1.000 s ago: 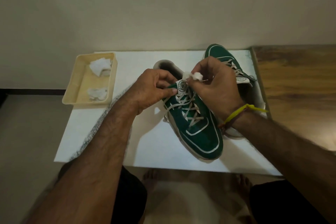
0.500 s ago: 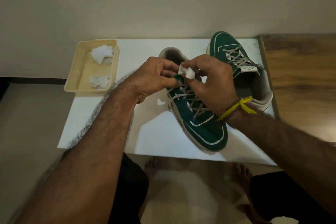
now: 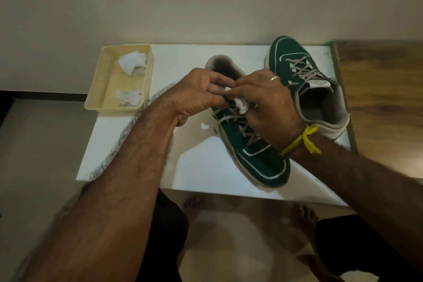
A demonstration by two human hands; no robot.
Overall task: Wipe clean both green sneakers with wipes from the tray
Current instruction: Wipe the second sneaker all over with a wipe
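Green suede covers the near low-top sneaker [image 3: 256, 158], which lies on the white rectangular worktop [image 3: 199, 167] with its white-trimmed toe pointing toward the person and its grey laces crossing up the middle. The left hand [image 3: 196, 98] grips the top of this shoe's tongue, its fingers [image 3: 217, 80] curled and pinched together on the green material. The right hand [image 3: 270, 103], wearing a ring and a yellow thread tied around the wrist [image 3: 302, 139], pinches a small crumpled white wipe [image 3: 241, 104] between thumb and fingers and holds it against the laces just below the tongue. The second green suede sneaker [image 3: 295, 64] stands just beside the first, toward the far right corner of the worktop, toe pointing away and its grey-lined opening toward the person. A cream rectangular plastic tray [image 3: 96, 89] sits at the far left edge of the worktop, well apart from the shoes, holding two more crumpled white wipes [image 3: 131, 64]. A small white scrap [image 3: 205, 126] lies on the worktop beside the near shoe, under the left wrist. A brown wooden surface [image 3: 384, 89] adjoins the worktop on the right.
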